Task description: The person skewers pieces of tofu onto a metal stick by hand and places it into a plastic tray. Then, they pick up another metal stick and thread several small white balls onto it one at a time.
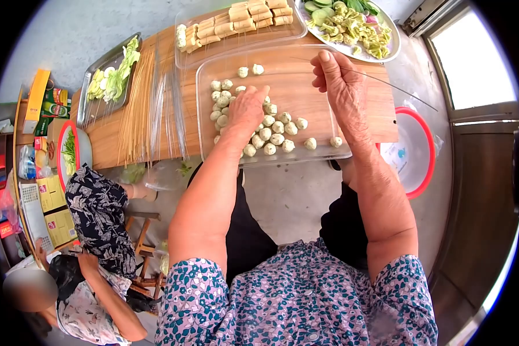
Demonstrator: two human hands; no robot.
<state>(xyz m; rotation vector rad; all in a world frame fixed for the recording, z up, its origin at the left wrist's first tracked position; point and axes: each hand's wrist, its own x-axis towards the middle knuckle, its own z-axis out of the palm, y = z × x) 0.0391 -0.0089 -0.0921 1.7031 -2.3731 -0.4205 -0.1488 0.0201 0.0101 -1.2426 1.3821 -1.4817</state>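
My right hand (pixel 343 83) is raised over the right side of a clear plastic tray (pixel 305 157), its fingers closed on a thin metal skewer (pixel 401 89). The skewer points out to the right, and no ball shows on it. Down among pale, green-flecked balls (pixel 277 139) in the tray is my left hand (pixel 248 109). Its fingers are curled together, and whatever they pinch is hidden beneath them. Several balls lie loose around that hand, with two apart near the far side and one by the right corner.
Behind the tray, another tray (pixel 299 30) holds skewered rolls. Left are bamboo skewers (pixel 137 109), metal skewers (pixel 170 115) and a metal tray (pixel 86 86) of lettuce. A vegetable plate (pixel 393 53) sits back right, a red-rimmed basin (pixel 429 155) right. Another person (pixel 101 288) sits at lower left.
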